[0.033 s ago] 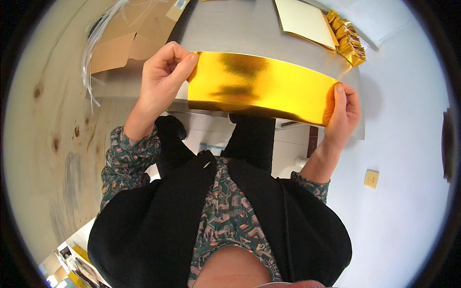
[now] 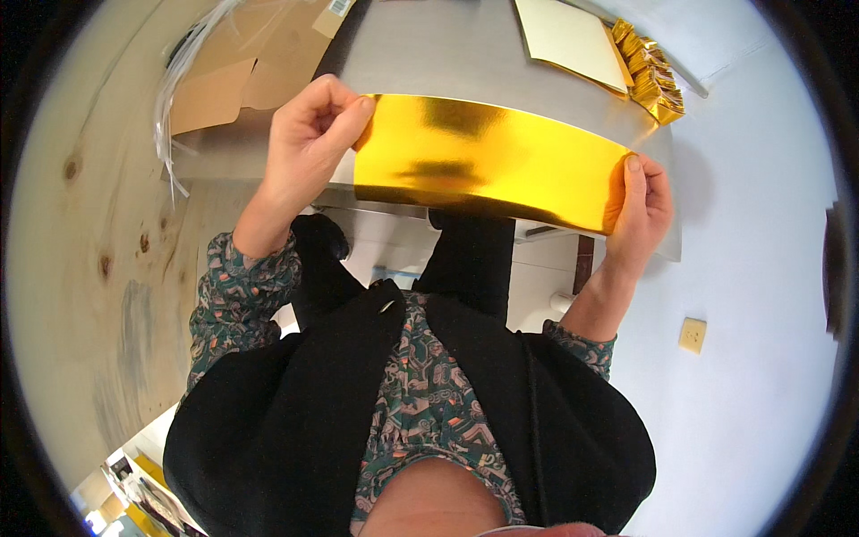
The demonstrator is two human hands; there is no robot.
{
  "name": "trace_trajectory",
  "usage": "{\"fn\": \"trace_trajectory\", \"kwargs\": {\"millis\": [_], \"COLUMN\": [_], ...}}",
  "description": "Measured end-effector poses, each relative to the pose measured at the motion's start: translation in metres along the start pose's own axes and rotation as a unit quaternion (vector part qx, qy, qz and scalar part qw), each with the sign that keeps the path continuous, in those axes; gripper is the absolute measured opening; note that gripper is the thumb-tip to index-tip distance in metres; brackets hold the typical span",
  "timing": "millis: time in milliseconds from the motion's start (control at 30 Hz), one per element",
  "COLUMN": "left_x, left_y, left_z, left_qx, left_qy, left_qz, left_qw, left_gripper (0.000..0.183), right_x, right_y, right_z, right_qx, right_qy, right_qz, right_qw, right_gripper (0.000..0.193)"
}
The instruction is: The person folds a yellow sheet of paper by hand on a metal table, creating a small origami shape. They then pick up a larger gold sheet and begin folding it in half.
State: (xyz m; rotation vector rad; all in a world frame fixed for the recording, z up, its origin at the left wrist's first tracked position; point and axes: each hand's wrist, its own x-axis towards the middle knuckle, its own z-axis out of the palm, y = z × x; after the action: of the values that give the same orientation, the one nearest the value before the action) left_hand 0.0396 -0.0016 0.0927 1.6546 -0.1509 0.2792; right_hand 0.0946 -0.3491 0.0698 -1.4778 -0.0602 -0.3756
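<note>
A shiny gold foil sheet (image 2: 492,161), long and rectangular, is stretched between my hands over the table's near edge. My left hand (image 2: 309,134) pinches its upper left corner between thumb and curled fingers. At the other end, my right hand (image 2: 644,210) grips the short edge, thumb on top and fingers behind. Dark reflections show on the foil, and its lower edge bends slightly. Past my right hand lie a cream-coloured flat sheet (image 2: 573,40) with gold edging beneath it and a bundle of pleated gold foil strips (image 2: 653,76).
The grey table (image 2: 429,54) extends beyond the foil. An open cardboard box (image 2: 215,94) stands at the far left, with clear plastic strands (image 2: 161,121) hanging beside it. A knotty wooden panel (image 2: 116,259) borders the left; a pale wall with an outlet (image 2: 692,336) borders the right.
</note>
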Motion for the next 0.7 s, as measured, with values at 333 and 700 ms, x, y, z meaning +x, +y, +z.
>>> {"fn": "trace_trajectory", "kwargs": {"millis": [333, 700], "left_x": [0.04, 0.039], "left_y": [-0.052, -0.065], "left_z": [-0.002, 0.014], "left_qx": [0.178, 0.551], "left_qy": [-0.068, -0.136], "left_qz": [-0.167, -0.035], "left_qw": [0.967, 0.822], "left_gripper": [0.022, 0.016], "right_x": [0.028, 0.019], "right_y": [0.047, 0.062], "right_z": [0.001, 0.013], "right_qx": [-0.149, -0.337], "right_qy": [-0.102, -0.141], "right_qz": [0.106, 0.093], "right_qw": [0.978, 0.926], "right_gripper": [0.014, 0.011]}}
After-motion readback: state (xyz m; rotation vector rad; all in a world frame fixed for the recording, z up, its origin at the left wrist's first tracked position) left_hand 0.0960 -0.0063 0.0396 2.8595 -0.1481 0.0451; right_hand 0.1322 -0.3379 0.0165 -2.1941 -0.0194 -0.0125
